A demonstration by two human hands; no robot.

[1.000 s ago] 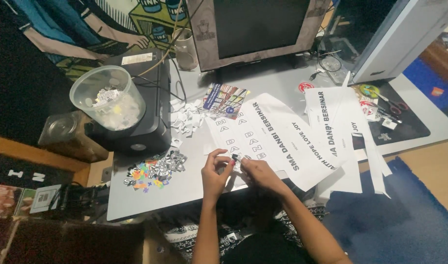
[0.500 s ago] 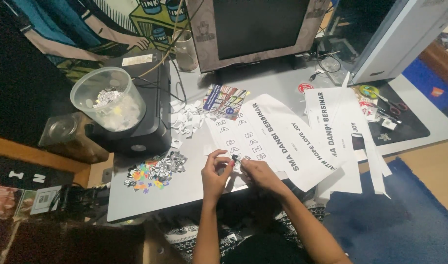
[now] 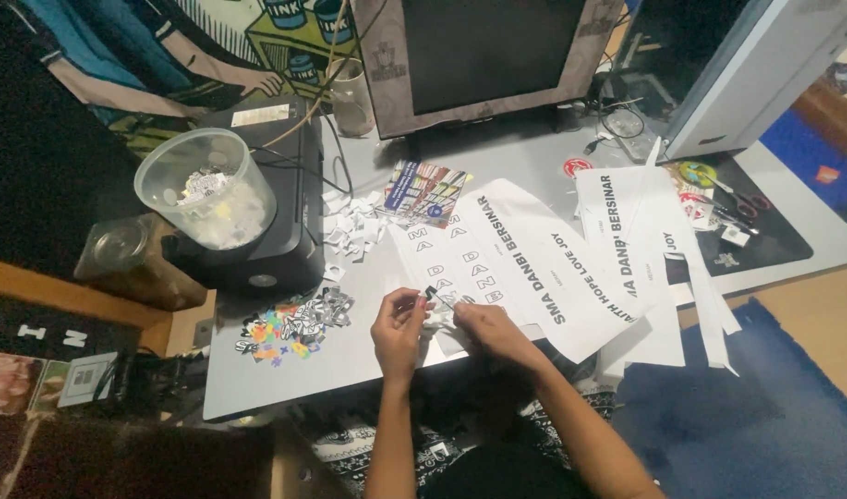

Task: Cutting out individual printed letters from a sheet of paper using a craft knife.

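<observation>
My left hand (image 3: 398, 331) and my right hand (image 3: 485, 325) meet over the near edge of a grey desk (image 3: 350, 360). Together they pinch a small piece of paper (image 3: 435, 300) with a dark mark on it, held just above the desk. Under and beyond the hands lies a white printed sheet (image 3: 497, 268) with bold dark lettering and rows of small letters. Small white paper scraps (image 3: 439, 319) sit between my hands.
A pile of colourful cut-out stickers (image 3: 290, 325) lies left of my hands. A clear tub of paper bits (image 3: 206, 189) stands on a black printer (image 3: 266, 231). More white cuttings (image 3: 354, 222), a colourful card (image 3: 425, 189), further printed sheets (image 3: 627, 231) and a monitor (image 3: 484, 51) fill the desk's back.
</observation>
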